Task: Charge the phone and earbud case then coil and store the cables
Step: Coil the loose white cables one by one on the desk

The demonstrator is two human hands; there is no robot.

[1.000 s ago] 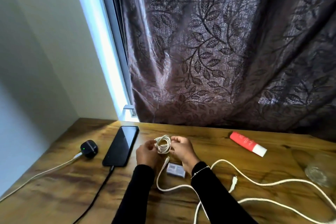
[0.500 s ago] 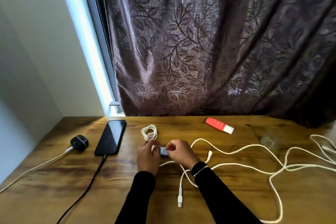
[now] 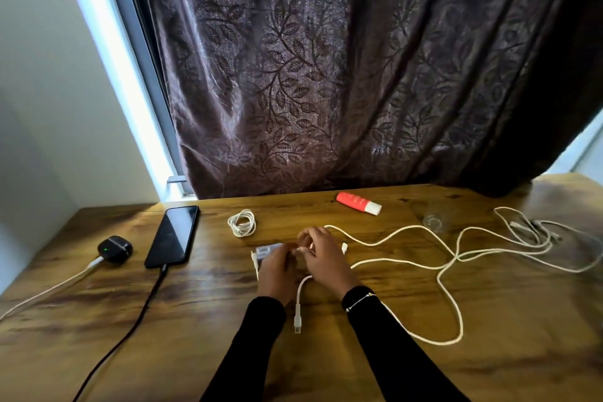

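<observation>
A black phone (image 3: 174,235) lies on the wooden table (image 3: 489,352) with a black cable (image 3: 130,333) plugged in. To its left sits a black earbud case (image 3: 115,248) showing a green light, with a white cable (image 3: 49,294) attached. A coiled white cable (image 3: 242,222) rests behind my hands. My left hand (image 3: 275,271) grips a small grey box (image 3: 266,251). My right hand (image 3: 323,254) pinches a long loose white cable (image 3: 408,232) near its end. Another white plug end (image 3: 297,320) lies between my forearms.
A red tube with a white cap (image 3: 359,203) lies at the back. A clear glass (image 3: 435,220) stands to its right. More tangled white cables (image 3: 535,235) lie at the far right. A dark leaf-patterned curtain (image 3: 326,75) hangs behind the table.
The coiled white cable left my hands and now lies on the table. My hands moved down to the grey box and the loose white cable. The camera shifted right.
</observation>
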